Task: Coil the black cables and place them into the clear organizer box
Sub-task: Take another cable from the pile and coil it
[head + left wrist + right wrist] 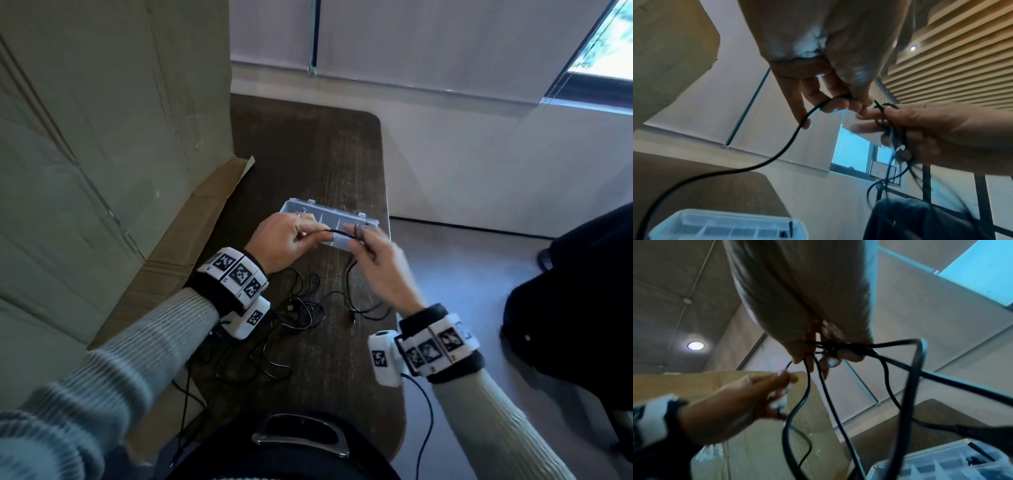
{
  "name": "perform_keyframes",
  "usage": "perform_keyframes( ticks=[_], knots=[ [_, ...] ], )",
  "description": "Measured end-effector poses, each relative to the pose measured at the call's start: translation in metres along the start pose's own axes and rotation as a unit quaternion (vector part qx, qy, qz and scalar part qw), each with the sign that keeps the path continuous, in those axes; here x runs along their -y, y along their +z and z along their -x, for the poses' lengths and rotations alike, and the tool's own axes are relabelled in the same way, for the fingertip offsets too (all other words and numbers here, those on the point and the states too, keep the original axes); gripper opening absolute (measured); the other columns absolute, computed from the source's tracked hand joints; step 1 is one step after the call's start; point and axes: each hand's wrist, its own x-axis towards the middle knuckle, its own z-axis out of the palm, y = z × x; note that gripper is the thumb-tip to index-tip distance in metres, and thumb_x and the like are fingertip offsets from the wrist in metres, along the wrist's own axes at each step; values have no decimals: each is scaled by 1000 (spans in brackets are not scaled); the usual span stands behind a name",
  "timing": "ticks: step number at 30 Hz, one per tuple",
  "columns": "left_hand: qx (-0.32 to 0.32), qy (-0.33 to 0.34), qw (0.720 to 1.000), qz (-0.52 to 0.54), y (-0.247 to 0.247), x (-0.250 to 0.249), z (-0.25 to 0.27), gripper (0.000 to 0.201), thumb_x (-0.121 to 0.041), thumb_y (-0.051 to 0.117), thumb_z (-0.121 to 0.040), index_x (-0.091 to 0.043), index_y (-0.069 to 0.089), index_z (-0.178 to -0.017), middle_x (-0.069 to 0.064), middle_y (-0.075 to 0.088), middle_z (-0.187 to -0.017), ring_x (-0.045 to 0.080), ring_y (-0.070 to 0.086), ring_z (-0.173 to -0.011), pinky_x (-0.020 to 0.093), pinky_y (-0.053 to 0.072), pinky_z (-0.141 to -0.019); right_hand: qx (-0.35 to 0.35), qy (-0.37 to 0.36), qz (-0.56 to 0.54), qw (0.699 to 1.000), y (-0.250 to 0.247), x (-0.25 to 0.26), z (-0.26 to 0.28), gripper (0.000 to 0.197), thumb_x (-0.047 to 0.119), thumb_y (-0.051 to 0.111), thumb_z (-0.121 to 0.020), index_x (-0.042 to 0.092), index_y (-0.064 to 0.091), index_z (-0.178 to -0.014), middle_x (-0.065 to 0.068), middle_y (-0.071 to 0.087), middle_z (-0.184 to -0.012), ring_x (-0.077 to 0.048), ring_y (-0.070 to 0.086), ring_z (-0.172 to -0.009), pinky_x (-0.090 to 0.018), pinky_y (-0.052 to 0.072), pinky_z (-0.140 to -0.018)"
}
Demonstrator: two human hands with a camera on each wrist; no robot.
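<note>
Both hands work mid-frame over the clear organizer box (342,219): left hand (282,240) pinches the black cable (329,233), right hand (376,253) grips its loops. The slack tangled low on the bench (342,154) could snag and undo them.

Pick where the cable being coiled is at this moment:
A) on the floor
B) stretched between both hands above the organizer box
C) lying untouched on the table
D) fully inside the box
B: the left hand and right hand each pinch the black cable, held above the clear organizer box.
</note>
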Motion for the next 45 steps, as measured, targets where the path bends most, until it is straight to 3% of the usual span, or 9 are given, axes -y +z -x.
perform_keyframes(
  ticks=[4,10,14,21,30,35,40,42,45],
  knots=[
    [-5,-18,1000,7,-2,1,-1,34,-52,57,-86,-25,75,-94,-12,62,-70,10,60,-67,30,49,-64,13,39,-37,998,15,3,-3,19,23,50,-99,20,60,-83,11,55,-71,-4,47,-61,-14,38,-56],
    [2,-56,998,17,7,41,23,19,-14,53,-96,-11,66,-83,-20,52,-71,-5,53,-68,7,36,-68,-148,60,-177,971,-25,-2,-18,26,21,44,-101,23,57,-78,6,55,-78,-3,49,-73,-19,42,-71],
    [-4,-141,989,52,13,54,34,26,-17,47,-98,-19,60,-76,-21,54,-58,-3,50,-58,7,36,-59,-200,31,-172,964,-49,-12,-20,27,22,46,-101,25,57,-77,5,56,-78,-12,51,-80,-25,43,-79],
    [-55,-251,928,270,8,71,26,33,-14,37,-102,-10,53,-73,-12,44,-51,3,43,-50,22,42,-63,-331,120,-257,900,-70,-35,-18,30,18,46,-101,24,55,-74,8,54,-76,1,50,-71,-11,42,-74],
    [-57,-305,922,232,-14,78,29,47,-35,39,-100,-26,56,-57,-10,52,-49,-1,57,-61,21,43,-81,-418,172,-251,856,-96,-59,-13,30,22,44,-100,26,55,-72,9,50,-69,-2,46,-55,-16,37,-55],
    [-105,-363,834,401,-23,62,26,28,-30,39,-101,-15,55,-84,-3,49,-69,5,60,-61,38,52,-84,-395,178,-252,865,-92,-70,-7,28,24,46,-100,25,57,-75,6,50,-70,-5,50,-57,-16,40,-55],
    [-58,-342,814,465,-24,29,13,41,-40,33,-100,-18,40,-66,-5,36,-61,7,47,-55,38,57,-77,-323,193,-217,900,-64,-70,-2,28,22,46,-100,23,59,-76,5,52,-70,-7,50,-58,-13,39,-49],
    [-89,-322,779,531,-26,26,9,42,-40,31,-101,-18,41,-67,-3,46,-67,10,59,-70,46,54,-85,-315,223,-213,898,-57,-75,0,28,20,45,-100,22,58,-75,4,51,-68,-8,50,-57,-15,37,-47],
    [-161,-283,720,613,-32,28,4,42,-39,26,-103,-17,43,-71,6,66,-104,23,61,-114,53,45,-98,-243,288,-182,908,-45,-89,8,26,19,44,-100,16,59,-79,0,49,-67,-10,48,-56,-19,37,-46]
  ],
)
